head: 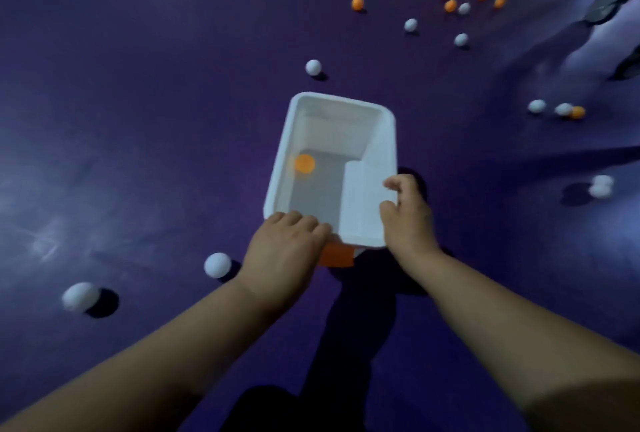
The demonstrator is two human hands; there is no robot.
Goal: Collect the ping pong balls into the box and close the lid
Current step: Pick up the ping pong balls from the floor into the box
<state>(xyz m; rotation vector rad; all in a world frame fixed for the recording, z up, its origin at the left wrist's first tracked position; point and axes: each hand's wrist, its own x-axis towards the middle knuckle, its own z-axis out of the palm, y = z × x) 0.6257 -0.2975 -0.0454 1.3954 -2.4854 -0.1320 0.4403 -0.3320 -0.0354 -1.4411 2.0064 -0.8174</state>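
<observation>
Left hand (287, 241), fingers curled over the near rim, and right hand (407, 213), thumb inside and fingers outside pinching the right wall, together hold the white rectangular plastic box (332, 109). The box is open-topped, with its long axis pointing away from the person. It is over the middle of the purple floor (138, 119); whether it rests on the floor or is carried just above it cannot be told. The two-handed hold probably keeps the box level so its contents stay inside.

One orange ping pong ball (304, 163) lies inside, against the left wall. An orange part (336, 256) shows under the near end; it may be the lid or a clasp, which cannot be told.

Two white balls (217, 264) lie near the left hand, toward the floor's near left. A single white ball (313, 67) lies just beyond the box's far end. A mixed cluster of orange and white balls (450, 6) lies well apart toward the far right. A smaller group (536, 106) lies to the right.

By this count, collection has barely begun.
</observation>
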